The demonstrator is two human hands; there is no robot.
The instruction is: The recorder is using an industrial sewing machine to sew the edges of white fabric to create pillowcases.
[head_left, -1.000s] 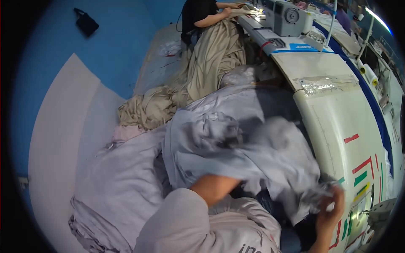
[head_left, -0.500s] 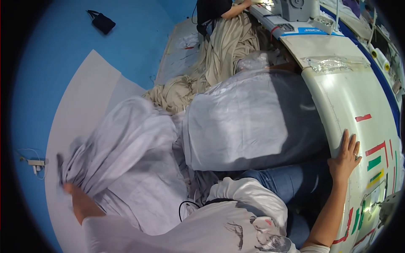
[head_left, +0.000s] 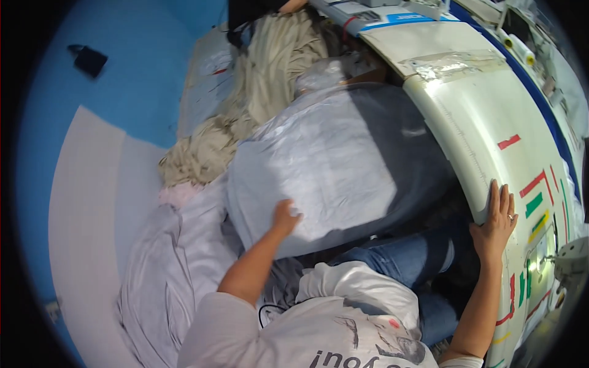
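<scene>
My left hand (head_left: 286, 218) is over the near left part of a large stack of grey fabric (head_left: 325, 159). Its fingers look bent and are blurred, so their grip cannot be made out. My right hand (head_left: 496, 222) lies flat on the edge of the white sewing table (head_left: 454, 116), fingers stretched out and holding nothing. A loose, crumpled heap of pale grey cloth (head_left: 178, 264) hangs down to the left of my left arm.
Beige cloth (head_left: 270, 67) is heaped beyond the grey stack, near another person in dark clothing (head_left: 245, 12). Clear plastic (head_left: 454, 64) is taped on the table. Part of a sewing machine (head_left: 570, 257) shows at the right. A dark bag (head_left: 90, 61) hangs on the blue wall.
My left hand has let go of the bunched pale grey cloth at the left and moved right, over the grey stack. The cloth has dropped. My right hand stays on the table; the view has shifted.
</scene>
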